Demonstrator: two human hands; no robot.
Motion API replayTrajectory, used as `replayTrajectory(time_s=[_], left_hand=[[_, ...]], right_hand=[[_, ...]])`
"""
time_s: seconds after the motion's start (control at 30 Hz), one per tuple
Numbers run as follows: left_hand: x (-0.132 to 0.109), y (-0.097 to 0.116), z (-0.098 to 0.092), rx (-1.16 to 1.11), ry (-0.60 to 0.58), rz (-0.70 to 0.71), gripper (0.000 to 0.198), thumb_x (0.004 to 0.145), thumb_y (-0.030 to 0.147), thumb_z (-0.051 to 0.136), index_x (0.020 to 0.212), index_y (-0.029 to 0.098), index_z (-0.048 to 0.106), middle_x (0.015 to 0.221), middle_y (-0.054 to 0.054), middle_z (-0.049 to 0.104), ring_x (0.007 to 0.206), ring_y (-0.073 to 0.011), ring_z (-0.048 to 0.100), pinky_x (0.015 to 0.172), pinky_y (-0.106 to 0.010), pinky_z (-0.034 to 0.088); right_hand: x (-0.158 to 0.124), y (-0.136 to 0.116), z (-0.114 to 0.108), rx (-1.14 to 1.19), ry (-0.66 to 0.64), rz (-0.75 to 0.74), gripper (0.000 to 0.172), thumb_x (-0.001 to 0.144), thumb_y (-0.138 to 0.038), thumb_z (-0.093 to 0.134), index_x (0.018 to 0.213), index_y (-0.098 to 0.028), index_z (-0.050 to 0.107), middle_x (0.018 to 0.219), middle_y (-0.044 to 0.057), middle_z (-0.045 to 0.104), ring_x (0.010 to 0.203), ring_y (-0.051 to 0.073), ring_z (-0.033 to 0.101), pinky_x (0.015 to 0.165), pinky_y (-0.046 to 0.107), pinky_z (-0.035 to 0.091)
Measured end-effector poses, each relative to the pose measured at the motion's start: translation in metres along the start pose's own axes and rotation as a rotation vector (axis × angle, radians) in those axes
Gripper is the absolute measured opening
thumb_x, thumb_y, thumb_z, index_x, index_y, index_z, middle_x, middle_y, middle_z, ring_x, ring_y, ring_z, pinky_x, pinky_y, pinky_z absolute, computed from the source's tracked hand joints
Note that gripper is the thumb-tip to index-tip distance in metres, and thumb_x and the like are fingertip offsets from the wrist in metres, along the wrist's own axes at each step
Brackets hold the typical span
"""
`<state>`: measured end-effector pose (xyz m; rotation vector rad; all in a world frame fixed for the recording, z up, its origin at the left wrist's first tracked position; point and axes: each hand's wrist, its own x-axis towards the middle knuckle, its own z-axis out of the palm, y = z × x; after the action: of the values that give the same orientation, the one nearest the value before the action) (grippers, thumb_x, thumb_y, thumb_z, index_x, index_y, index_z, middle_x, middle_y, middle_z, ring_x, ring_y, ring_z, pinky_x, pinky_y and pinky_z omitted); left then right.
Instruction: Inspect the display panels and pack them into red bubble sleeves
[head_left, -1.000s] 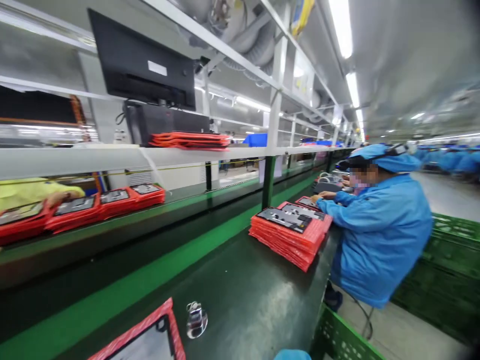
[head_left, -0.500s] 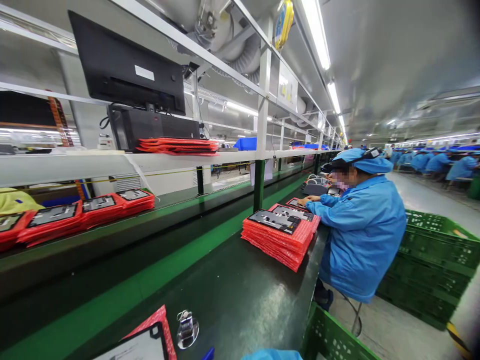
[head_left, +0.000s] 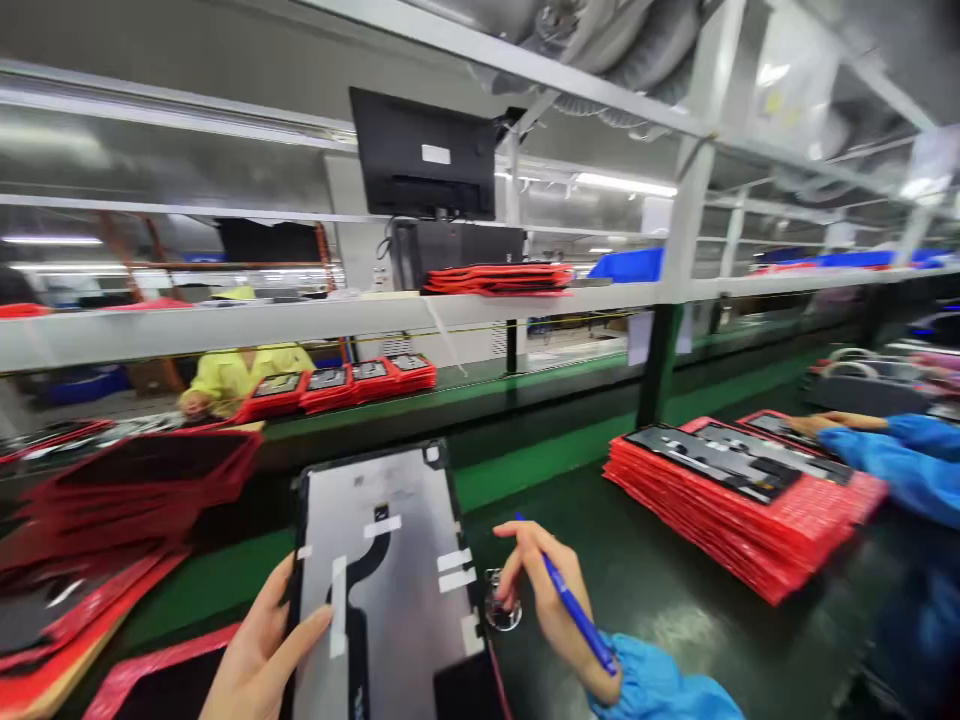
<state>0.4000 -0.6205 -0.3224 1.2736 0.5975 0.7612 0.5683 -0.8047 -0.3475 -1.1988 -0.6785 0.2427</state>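
Note:
My left hand (head_left: 259, 645) grips the left edge of a flat display panel (head_left: 405, 560), thumb on its face. The panel is tilted up with its silver back toward me, showing white tape strips and a black flex cable. To its right, my right hand (head_left: 547, 600) holds a blue pen (head_left: 576, 612) between its fingers, its tip pointing up and left. Just behind those fingers is a small clear round object (head_left: 504, 618), partly hidden. A dark panel in red bubble wrap (head_left: 154, 670) lies at lower left.
Panels on red bubble-wrap sleeves (head_left: 720, 505) are piled to the right, beside a co-worker's blue sleeve (head_left: 892, 465). More red-wrapped stacks (head_left: 142, 490) lie at left. A green post (head_left: 660, 365) and a white shelf (head_left: 300, 325) stand ahead; a person in yellow (head_left: 247, 375) is beyond.
My view has swung left. Both my hands have come into sight, the left holding up the display panel and the right holding the blue pen.

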Motion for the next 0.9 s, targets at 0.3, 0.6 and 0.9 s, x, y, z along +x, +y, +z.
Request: replayTrajectory(time_s=[0.3,0.6,0.9], left_hand=[[-0.021,0.039,0.003,-0.153,0.054,0.024,0.074,0.061,0.023,0.077,0.130,0.027,0.051,0.109,-0.003,0.072,0.102,-0.0269,0.065,0.088,-0.031,0.052],[-0.011,0.038,-0.007,-0.151,0.107,0.069,0.095,0.049,0.022,0.085,0.135,0.025,0.043,0.105,-0.001,0.073,0.104,-0.0237,0.064,0.074,-0.018,0.053],[-0.014,0.039,0.002,-0.139,0.096,0.094,0.087,0.053,0.025,0.084,0.130,0.021,0.045,0.093,-0.002,0.074,0.082,-0.0198,0.070,0.067,-0.018,0.054]], right_hand=[[-0.005,-0.045,0.026,0.018,-0.216,0.183,0.035,0.070,-0.038,0.075,0.101,-0.022,0.071,0.079,0.001,0.061,0.067,0.014,0.051,0.062,0.026,0.042],[0.011,-0.048,0.043,-0.083,-0.531,0.106,0.039,0.075,-0.030,0.062,0.112,-0.019,0.066,0.074,0.002,0.054,0.068,0.016,0.046,0.066,0.028,0.043],[0.015,-0.033,0.044,0.037,-0.624,0.220,0.039,0.076,-0.029,0.067,0.112,-0.018,0.063,0.068,-0.003,0.049,0.057,0.010,0.036,0.055,0.023,0.036]])
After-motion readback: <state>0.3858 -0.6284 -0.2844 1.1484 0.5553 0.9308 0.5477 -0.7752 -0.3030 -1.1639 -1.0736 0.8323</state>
